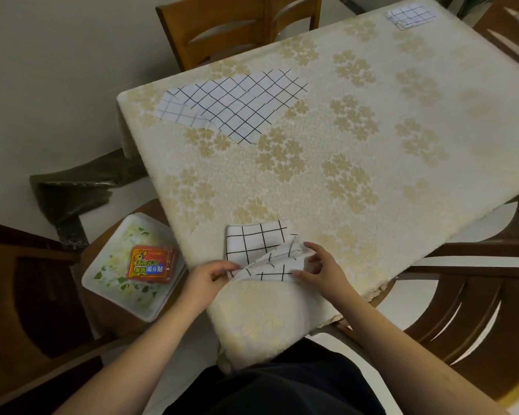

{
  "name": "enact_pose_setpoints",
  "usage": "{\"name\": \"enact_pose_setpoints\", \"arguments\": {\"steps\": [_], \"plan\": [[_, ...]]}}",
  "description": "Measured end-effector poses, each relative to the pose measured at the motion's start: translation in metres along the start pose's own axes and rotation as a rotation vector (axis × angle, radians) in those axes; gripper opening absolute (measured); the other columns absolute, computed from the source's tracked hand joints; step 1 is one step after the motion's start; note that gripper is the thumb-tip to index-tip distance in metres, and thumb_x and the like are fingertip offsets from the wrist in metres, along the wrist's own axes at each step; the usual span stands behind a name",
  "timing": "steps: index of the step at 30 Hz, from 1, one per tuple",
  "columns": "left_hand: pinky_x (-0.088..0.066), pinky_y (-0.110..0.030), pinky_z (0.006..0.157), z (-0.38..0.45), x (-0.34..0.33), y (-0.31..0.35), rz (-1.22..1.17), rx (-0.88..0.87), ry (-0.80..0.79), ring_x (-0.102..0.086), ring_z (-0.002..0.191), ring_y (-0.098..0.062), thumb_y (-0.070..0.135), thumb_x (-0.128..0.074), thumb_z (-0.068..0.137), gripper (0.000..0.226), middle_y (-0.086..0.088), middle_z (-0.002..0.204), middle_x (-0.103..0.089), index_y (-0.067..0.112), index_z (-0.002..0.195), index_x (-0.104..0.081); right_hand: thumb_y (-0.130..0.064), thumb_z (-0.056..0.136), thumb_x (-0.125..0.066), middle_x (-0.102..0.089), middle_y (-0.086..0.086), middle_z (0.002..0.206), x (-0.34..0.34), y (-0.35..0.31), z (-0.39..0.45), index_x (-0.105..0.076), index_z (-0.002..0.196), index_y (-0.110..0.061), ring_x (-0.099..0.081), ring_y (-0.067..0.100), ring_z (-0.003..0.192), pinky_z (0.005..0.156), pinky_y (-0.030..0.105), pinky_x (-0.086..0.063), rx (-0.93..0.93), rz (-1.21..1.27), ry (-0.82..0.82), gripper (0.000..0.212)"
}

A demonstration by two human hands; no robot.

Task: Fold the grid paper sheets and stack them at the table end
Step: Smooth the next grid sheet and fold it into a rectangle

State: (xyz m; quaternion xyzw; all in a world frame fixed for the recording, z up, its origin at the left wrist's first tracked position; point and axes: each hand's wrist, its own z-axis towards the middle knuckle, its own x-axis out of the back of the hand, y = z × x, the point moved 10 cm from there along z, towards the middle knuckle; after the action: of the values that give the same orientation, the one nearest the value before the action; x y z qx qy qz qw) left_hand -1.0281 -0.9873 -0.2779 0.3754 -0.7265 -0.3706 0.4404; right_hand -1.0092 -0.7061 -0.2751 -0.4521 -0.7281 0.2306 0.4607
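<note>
A white grid paper sheet (pixel 256 245) lies at the near edge of the table, partly folded, with its near flap raised. My left hand (pixel 209 277) pinches the flap's left corner. My right hand (pixel 319 266) holds the flap's right side. Loose unfolded grid sheets (pixel 234 104) lie overlapping near the table's far left corner. A small stack of folded grid sheets (pixel 411 15) rests at the far end of the table.
The table (pixel 357 151) wears a cream floral cloth. Wooden chairs stand at the far side (pixel 237 28), the left (pixel 27 295) and the right (pixel 477 280). On the left chair's seat sits a white tray (pixel 114 298) with an orange packet (pixel 150 265).
</note>
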Motion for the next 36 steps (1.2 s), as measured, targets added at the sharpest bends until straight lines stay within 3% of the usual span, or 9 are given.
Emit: {"name": "enact_pose_setpoints", "arguments": {"steps": [4, 10, 15, 18, 26, 30, 32, 34, 36], "plan": [[-0.047, -0.013, 0.092, -0.003, 0.003, -0.001, 0.017, -0.033, -0.021, -0.065, 0.1, 0.002, -0.02, -0.062, 0.077, 0.068, 0.025, 0.098, -0.071, 0.047, 0.081, -0.075, 0.003, 0.088, -0.056, -0.045, -0.001, 0.102, -0.004, -0.013, -0.001, -0.046, 0.127, -0.041, -0.047, 0.007, 0.078, 0.074, 0.015, -0.038, 0.134, -0.113, -0.086, 0.06], [-0.054, -0.023, 0.078, -0.005, 0.002, -0.011, 0.055, 0.044, -0.071, -0.068, 0.084, -0.014, 0.011, -0.078, 0.078, 0.026, 0.0, 0.092, -0.074, 0.028, 0.098, -0.074, -0.004, 0.092, -0.057, -0.038, -0.008, 0.085, -0.021, -0.008, -0.003, -0.073, 0.106, -0.025, -0.04, 0.002, 0.071, 0.064, 0.009, -0.033, 0.21, -0.39, -0.161, 0.03], [-0.047, -0.007, 0.078, -0.004, 0.005, -0.007, 0.143, -0.004, -0.041, -0.064, 0.088, 0.003, -0.003, -0.075, 0.077, 0.037, 0.001, 0.099, -0.07, 0.028, 0.096, -0.07, -0.016, 0.086, -0.071, -0.035, -0.011, 0.083, -0.022, 0.004, -0.013, -0.075, 0.104, -0.022, -0.039, 0.002, 0.068, 0.062, 0.009, -0.032, 0.172, -0.431, -0.131, 0.019], [-0.048, -0.012, 0.081, -0.003, 0.008, -0.007, 0.157, -0.006, -0.013, -0.063, 0.086, 0.007, -0.014, -0.069, 0.075, 0.047, 0.002, 0.099, -0.068, 0.031, 0.087, -0.069, -0.026, 0.086, -0.072, -0.042, -0.003, 0.087, -0.02, 0.011, -0.017, -0.075, 0.104, -0.021, -0.045, 0.007, 0.071, 0.064, 0.006, -0.035, 0.12, -0.385, -0.095, 0.019], [-0.038, 0.0, 0.068, 0.004, 0.007, -0.01, 0.252, 0.08, 0.016, -0.06, 0.083, -0.005, 0.004, -0.065, 0.087, 0.015, 0.003, 0.095, -0.066, 0.01, 0.099, -0.072, -0.031, 0.09, -0.064, -0.058, 0.007, 0.097, -0.018, 0.02, -0.02, -0.075, 0.096, -0.02, -0.056, 0.017, 0.082, 0.069, 0.021, -0.041, -0.028, -0.282, -0.051, 0.017], [-0.042, -0.004, 0.056, 0.009, 0.008, -0.011, 0.182, 0.16, 0.071, -0.057, 0.071, -0.005, 0.01, -0.062, 0.092, 0.011, -0.001, 0.088, -0.065, 0.01, 0.101, -0.067, -0.033, 0.093, -0.054, -0.054, 0.024, 0.076, -0.016, 0.024, -0.015, -0.06, 0.073, 0.002, -0.045, 0.025, 0.06, 0.058, 0.028, -0.028, -0.103, -0.248, -0.036, 0.041], [-0.05, -0.013, 0.058, 0.01, 0.01, -0.009, 0.156, 0.193, 0.117, -0.061, 0.068, -0.014, 0.019, -0.062, 0.093, 0.008, -0.003, 0.083, -0.066, 0.012, 0.096, -0.064, -0.037, 0.096, -0.052, -0.043, 0.011, 0.059, -0.011, 0.021, -0.013, -0.052, 0.065, -0.004, -0.034, 0.017, 0.053, 0.051, 0.026, -0.022, -0.117, -0.212, 0.001, 0.045], [-0.053, -0.027, 0.064, 0.013, 0.009, -0.011, 0.187, 0.221, 0.138, -0.063, 0.07, -0.017, 0.024, -0.063, 0.092, 0.008, 0.002, 0.079, -0.064, 0.017, 0.092, -0.062, -0.038, 0.096, -0.054, -0.047, -0.003, 0.053, -0.007, 0.018, -0.011, -0.058, 0.066, -0.012, -0.04, 0.011, 0.049, 0.048, 0.022, -0.027, -0.127, -0.21, 0.032, 0.041], [-0.044, -0.021, 0.058, 0.013, 0.01, -0.011, 0.254, 0.235, 0.162, -0.058, 0.069, -0.01, 0.026, -0.064, 0.091, 0.008, 0.007, 0.077, -0.061, 0.019, 0.09, -0.06, -0.036, 0.095, -0.056, -0.054, -0.01, 0.057, -0.005, 0.016, -0.008, -0.061, 0.07, -0.022, -0.047, 0.005, 0.053, 0.049, 0.017, -0.031, -0.122, -0.222, 0.051, 0.029]]}}
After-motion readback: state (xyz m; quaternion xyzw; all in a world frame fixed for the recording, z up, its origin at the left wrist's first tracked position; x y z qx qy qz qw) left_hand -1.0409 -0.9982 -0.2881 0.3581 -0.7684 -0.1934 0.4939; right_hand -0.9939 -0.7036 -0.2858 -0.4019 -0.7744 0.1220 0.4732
